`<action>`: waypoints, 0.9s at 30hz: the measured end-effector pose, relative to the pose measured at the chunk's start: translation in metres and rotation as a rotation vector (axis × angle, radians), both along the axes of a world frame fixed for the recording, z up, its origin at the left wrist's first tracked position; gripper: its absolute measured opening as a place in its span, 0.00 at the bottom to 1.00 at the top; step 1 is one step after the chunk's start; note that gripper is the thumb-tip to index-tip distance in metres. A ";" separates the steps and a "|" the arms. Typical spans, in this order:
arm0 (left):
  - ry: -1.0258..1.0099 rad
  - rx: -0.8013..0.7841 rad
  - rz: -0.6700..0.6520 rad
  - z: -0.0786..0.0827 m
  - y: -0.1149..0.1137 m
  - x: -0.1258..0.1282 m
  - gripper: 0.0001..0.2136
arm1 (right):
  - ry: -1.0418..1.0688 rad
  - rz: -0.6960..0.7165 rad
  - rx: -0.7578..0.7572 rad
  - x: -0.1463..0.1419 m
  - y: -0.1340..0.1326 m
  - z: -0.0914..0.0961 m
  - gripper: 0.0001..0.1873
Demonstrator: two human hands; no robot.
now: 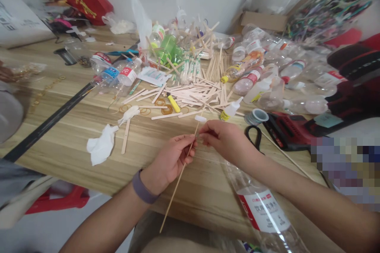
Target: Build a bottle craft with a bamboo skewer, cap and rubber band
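A thin wooden stick [174, 190] slants upward from near the table's front edge, pinched between the thumb and fingers of my left hand [170, 156]. My right hand [221, 138] is closed in a pinch beside the left fingertips, close to the stick's upper part; whatever lies between its fingers is too small to make out. Just beyond the fingertips is a small white piece [200, 119]; whether it touches the stick I cannot tell. Below my right forearm lies a clear plastic bottle [264, 209] with a red and white label.
Flat wooden sticks [192, 97] lie heaped beyond my hands, near a yellow-handled tool [173, 103] and a glue bottle [230, 110]. At right are a tape roll [257, 116], black scissors handles [253, 137] and a red-black power tool [286, 130]. Crumpled tissue [102, 145] lies left.
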State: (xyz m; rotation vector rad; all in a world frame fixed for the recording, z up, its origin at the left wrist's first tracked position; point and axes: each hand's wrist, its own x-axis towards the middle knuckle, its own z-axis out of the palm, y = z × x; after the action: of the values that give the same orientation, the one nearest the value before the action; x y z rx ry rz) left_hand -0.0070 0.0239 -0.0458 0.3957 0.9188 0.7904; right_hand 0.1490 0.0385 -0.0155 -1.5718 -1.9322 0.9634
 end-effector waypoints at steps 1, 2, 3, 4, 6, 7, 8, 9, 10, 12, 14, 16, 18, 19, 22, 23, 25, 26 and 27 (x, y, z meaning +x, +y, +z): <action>0.003 -0.007 -0.003 0.000 0.000 0.000 0.07 | -0.016 -0.005 0.031 -0.001 0.000 0.000 0.09; 0.005 -0.014 -0.005 0.001 0.000 0.000 0.07 | -0.027 -0.009 0.054 -0.001 0.000 0.000 0.09; 0.007 -0.021 -0.005 0.001 0.000 0.001 0.07 | -0.032 -0.012 0.071 -0.002 -0.001 0.001 0.09; 0.009 -0.028 -0.003 0.001 0.000 0.001 0.08 | -0.032 -0.015 0.080 -0.002 -0.001 0.000 0.09; 0.009 -0.039 0.002 0.002 0.000 0.001 0.08 | -0.018 -0.019 0.077 -0.002 -0.001 0.000 0.08; 0.009 -0.044 0.004 0.003 0.000 0.002 0.08 | -0.004 -0.019 0.067 -0.002 -0.001 -0.001 0.08; 0.007 -0.048 0.003 0.004 0.000 0.002 0.07 | 0.014 -0.020 0.052 -0.002 -0.001 -0.002 0.07; 0.005 -0.050 0.002 0.004 0.000 0.002 0.07 | 0.034 -0.019 0.035 -0.001 0.000 -0.003 0.06; 0.002 -0.052 0.001 0.005 -0.001 0.003 0.07 | 0.055 -0.017 0.015 -0.001 0.000 -0.004 0.05; -0.001 -0.054 0.001 0.005 -0.001 0.003 0.07 | 0.093 -0.012 -0.016 0.000 0.001 -0.005 0.03; -0.002 -0.055 0.004 0.005 -0.002 0.003 0.08 | 0.111 -0.005 -0.025 0.001 0.002 -0.007 0.02; -0.001 -0.059 0.008 0.006 -0.002 0.004 0.09 | 0.102 -0.001 -0.001 0.002 0.002 -0.007 0.03; 0.002 -0.065 0.010 0.006 -0.001 0.004 0.09 | 0.071 0.003 0.058 0.003 0.001 -0.008 0.03; 0.003 -0.067 0.011 0.006 -0.001 0.004 0.10 | 0.052 0.008 0.098 0.004 0.000 -0.008 0.04; 0.004 -0.074 0.012 0.007 -0.001 0.004 0.10 | 0.004 0.039 0.224 0.005 -0.002 -0.009 0.06; 0.003 -0.077 0.011 0.007 -0.001 0.004 0.10 | -0.007 0.051 0.258 0.005 -0.003 -0.010 0.07; 0.001 -0.083 0.006 0.007 -0.001 0.004 0.10 | -0.024 0.074 0.303 0.005 -0.003 -0.010 0.08; 0.000 -0.087 0.005 0.006 -0.001 0.004 0.10 | -0.031 0.080 0.319 0.005 -0.003 -0.011 0.08; -0.002 -0.091 0.004 0.006 -0.001 0.004 0.10 | -0.037 0.085 0.333 0.005 -0.003 -0.011 0.08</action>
State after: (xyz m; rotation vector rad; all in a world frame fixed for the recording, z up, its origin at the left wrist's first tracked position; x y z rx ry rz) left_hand -0.0031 0.0225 -0.0395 0.3136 0.9504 0.7494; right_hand 0.1543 0.0355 -0.0265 -1.3346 -2.0726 0.6065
